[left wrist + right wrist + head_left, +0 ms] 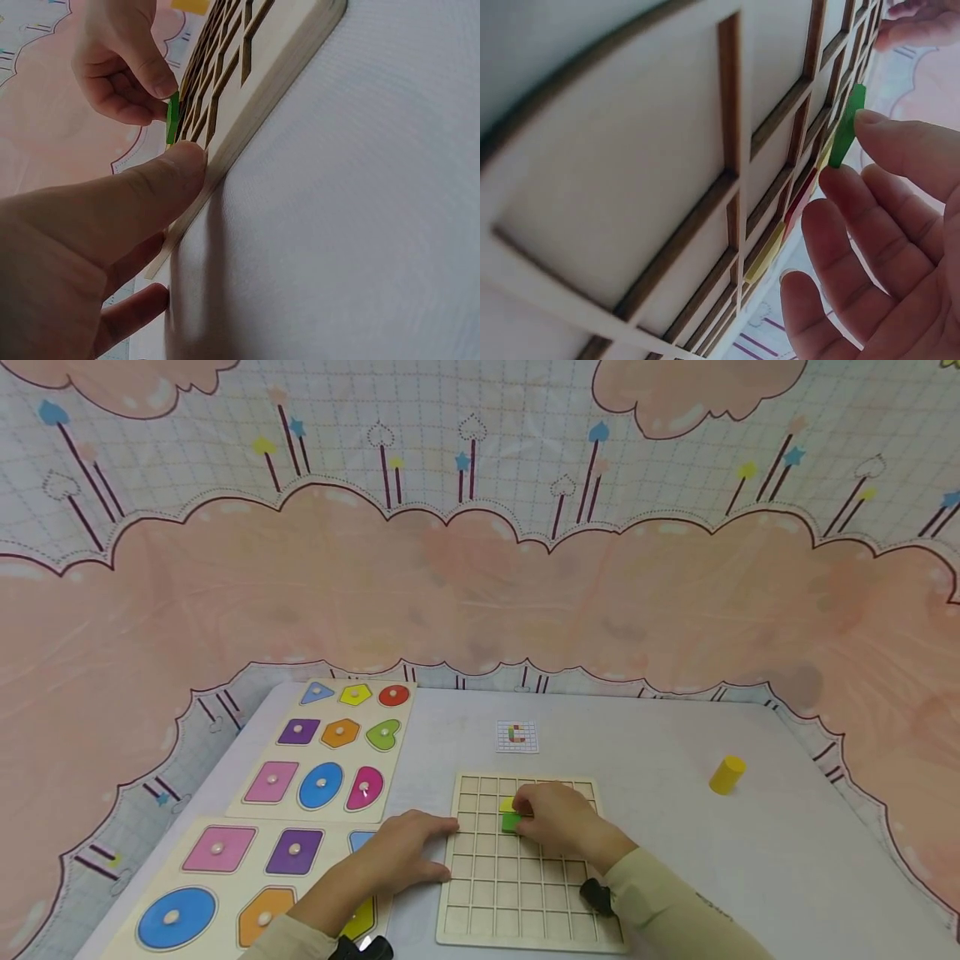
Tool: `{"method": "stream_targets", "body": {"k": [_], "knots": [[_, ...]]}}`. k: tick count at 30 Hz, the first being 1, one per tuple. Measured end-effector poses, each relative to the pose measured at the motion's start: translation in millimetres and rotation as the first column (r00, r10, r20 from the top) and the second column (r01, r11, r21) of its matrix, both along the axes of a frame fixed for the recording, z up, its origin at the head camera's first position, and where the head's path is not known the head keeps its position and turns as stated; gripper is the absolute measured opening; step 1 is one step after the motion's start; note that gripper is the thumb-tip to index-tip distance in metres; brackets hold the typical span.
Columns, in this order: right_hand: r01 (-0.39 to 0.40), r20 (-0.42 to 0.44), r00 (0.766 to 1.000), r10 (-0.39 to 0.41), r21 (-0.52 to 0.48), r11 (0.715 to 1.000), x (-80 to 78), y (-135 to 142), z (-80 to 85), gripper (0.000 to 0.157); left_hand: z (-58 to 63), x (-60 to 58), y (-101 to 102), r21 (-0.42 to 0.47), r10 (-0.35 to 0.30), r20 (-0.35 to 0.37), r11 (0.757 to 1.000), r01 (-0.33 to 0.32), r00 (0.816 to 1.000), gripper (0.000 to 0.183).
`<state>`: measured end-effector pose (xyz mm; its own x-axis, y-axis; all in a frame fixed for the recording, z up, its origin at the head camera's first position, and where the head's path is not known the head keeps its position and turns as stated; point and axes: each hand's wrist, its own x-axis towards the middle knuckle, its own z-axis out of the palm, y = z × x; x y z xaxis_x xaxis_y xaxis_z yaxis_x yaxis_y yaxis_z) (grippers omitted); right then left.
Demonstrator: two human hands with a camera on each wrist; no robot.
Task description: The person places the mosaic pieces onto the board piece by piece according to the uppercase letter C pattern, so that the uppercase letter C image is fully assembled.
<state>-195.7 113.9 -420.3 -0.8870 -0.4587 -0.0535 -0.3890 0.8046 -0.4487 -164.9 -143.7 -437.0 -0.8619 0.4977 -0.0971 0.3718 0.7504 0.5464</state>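
A wooden grid board (480, 922) lies on the white table in front of me. My right hand (558, 820) is over its upper middle and pinches a green square tile (511, 823) between thumb and fingertip; in the right wrist view this tile (847, 127) stands tilted against the grid. A yellow tile (506, 804) sits just above it in the head view. Past the right fingers, a red tile (800, 202) and another yellowish tile (765, 255) lie in the grid. My left hand (401, 852) touches the board's left edge, thumb and fingers spread.
Two shape-puzzle boards with knobbed pieces, an upper one (300, 753) and a lower one (258, 852), lie at the left. A small card with a coloured grid pattern (517, 737) lies behind the grid board. At the right stands a yellow cylinder (727, 775).
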Motion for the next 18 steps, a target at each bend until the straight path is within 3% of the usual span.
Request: {"method": "stream_targets", "body": {"k": [18], "knots": [[-0.009, -0.024, 1.0, 0.009, 0.011, 1.0, -0.4, -6.1, 0.2, 0.012, -0.2, 0.5, -0.6, 0.004, 0.001, 0.003, 1.0, -0.001, 1.0, 0.062]]}}
